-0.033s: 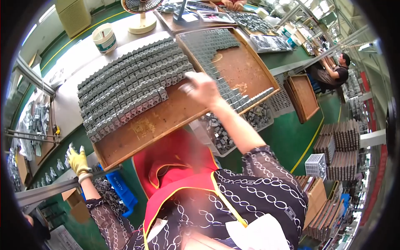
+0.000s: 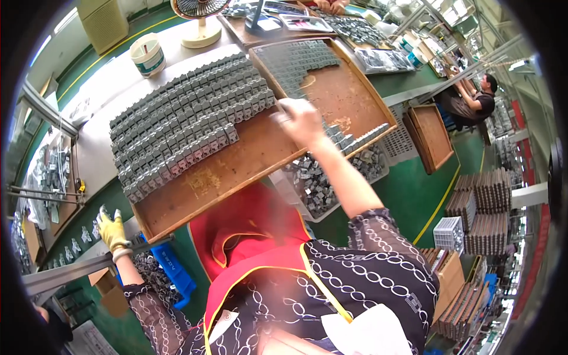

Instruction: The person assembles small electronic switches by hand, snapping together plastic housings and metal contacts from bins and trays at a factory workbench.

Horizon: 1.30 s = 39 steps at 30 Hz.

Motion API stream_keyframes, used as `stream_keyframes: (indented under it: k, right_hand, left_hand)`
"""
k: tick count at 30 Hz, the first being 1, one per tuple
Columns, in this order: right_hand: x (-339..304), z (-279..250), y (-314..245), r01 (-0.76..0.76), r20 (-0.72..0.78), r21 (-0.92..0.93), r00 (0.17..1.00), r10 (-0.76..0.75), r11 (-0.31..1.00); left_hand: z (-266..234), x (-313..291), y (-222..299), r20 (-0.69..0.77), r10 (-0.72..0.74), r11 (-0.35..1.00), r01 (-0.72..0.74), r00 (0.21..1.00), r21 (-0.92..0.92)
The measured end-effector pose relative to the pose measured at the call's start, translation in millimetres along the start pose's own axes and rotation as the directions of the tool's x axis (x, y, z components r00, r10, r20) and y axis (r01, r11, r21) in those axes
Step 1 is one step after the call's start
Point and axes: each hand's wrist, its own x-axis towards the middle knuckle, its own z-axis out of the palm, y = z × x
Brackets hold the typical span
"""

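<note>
My right hand (image 2: 302,123), bare and blurred by motion, hovers over the border between two wooden trays. Its fingers are bent toward the left, and whether they hold anything cannot be made out. Tight rows of grey block-shaped parts (image 2: 183,121) fill the far portion of the left tray (image 2: 248,160). Similar grey parts (image 2: 302,59) cover the far and left areas of the right tray (image 2: 355,100). Off to the left, my left hand (image 2: 112,232) wears a yellow glove with pale fingertips. Its fingers are stretched apart beside a metal rail (image 2: 89,263), near several small metallic pieces (image 2: 86,235).
Below the trays sits a bin of loose grey parts (image 2: 319,186). A blue crate (image 2: 171,272) stands low at the left. Behind the trays are a white bucket (image 2: 148,56) and a fan (image 2: 201,29). Another person (image 2: 476,100) sits at the far right, near stacked trays (image 2: 482,207).
My right hand has shifted a little to the right, away from the left tray's rows of parts. My left hand stays almost in place by the rail.
</note>
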Motion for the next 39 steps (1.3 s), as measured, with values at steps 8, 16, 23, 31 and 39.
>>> stream_keyframes:
  k: [8, 16, 23, 31, 39]
  right_hand:
    - [-55.0, -33.7, 121.1, -0.394, 0.339, -0.224, 0.826, 0.450, 0.892]
    - [-52.5, -34.2, 145.7, -0.530, 0.216, -0.027, 0.825, 0.523, 0.847]
    - [-36.1, -26.6, 150.4, -0.557, 0.257, 0.129, 0.818, 0.515, 0.821]
    - [-37.4, -40.0, 129.2, -0.458, 0.116, 0.597, 0.862, 0.494, 0.659]
    - [-37.3, -1.2, -75.3, -0.422, 0.417, 0.840, 0.904, 0.090, 0.341]
  left_hand:
    - [16.3, -1.0, 9.5, -0.098, 0.136, 0.990, -0.138, 0.986, -0.022]
    - [13.3, 12.5, 20.2, -0.042, -0.041, 0.929, 0.022, 0.998, -0.370]
    - [-0.3, 6.0, 5.9, 0.216, -0.251, 0.250, 0.278, 0.944, -0.927]
    - [-118.4, -40.9, 61.4, 0.425, 0.186, -0.588, 0.447, 0.886, -0.674]
    - [-104.3, -111.5, 218.9, 0.466, 0.601, -0.375, 0.744, 0.649, -0.553]
